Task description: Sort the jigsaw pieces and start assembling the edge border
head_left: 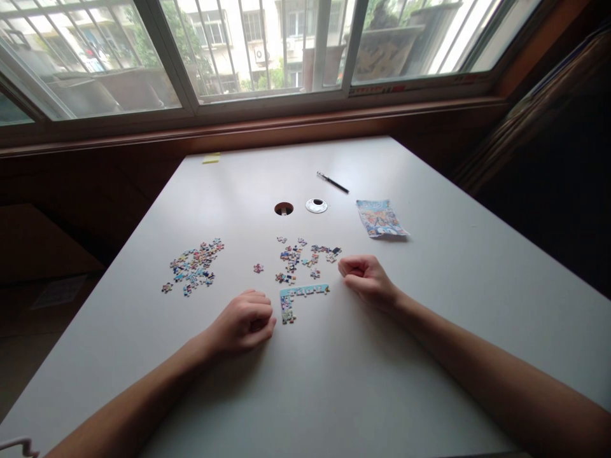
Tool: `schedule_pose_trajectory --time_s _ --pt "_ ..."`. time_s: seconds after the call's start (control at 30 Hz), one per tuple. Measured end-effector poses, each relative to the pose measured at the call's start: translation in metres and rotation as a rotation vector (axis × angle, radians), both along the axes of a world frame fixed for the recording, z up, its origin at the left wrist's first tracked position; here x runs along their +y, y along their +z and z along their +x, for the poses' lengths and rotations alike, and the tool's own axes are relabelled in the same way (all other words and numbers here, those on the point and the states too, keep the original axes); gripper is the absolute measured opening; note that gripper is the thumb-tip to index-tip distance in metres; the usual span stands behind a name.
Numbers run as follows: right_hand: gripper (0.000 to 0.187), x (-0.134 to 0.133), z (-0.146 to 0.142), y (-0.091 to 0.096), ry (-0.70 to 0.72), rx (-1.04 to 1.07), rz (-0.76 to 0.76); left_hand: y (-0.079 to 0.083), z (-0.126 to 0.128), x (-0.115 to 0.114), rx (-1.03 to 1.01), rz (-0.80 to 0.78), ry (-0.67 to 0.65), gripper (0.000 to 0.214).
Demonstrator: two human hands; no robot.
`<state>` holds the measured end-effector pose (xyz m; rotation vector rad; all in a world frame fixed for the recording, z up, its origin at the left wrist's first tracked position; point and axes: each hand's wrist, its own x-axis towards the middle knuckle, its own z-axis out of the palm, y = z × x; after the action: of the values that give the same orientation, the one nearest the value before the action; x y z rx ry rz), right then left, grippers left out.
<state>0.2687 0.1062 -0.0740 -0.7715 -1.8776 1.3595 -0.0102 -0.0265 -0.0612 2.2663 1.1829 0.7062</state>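
My left hand rests on the white table in a loose fist, with no object showing in it. Just right of it lies a joined strip of jigsaw puzzle, an L-shaped corner with a pale blue top edge. My right hand is also curled into a fist, beyond the strip's right end, and nothing shows between its fingers. Close to its knuckles are loose puzzle pieces, scattered above the strip. A single pinkish puzzle piece lies apart, above my left hand.
A larger heap of puzzle pieces spreads at the left. A creased picture sheet lies at the right, below a black pen. A round hole opens in the white table beside its loose cover. Yellow tape marks the far edge.
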Motion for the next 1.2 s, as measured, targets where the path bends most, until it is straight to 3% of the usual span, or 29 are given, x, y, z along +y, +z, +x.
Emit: schedule_pose_trajectory --time_s 1.2 --pt "0.027 0.0 -0.0007 0.0036 -0.008 -0.015 0.007 -0.0034 -0.0008 0.0007 -0.015 -0.031 -0.016 0.037"
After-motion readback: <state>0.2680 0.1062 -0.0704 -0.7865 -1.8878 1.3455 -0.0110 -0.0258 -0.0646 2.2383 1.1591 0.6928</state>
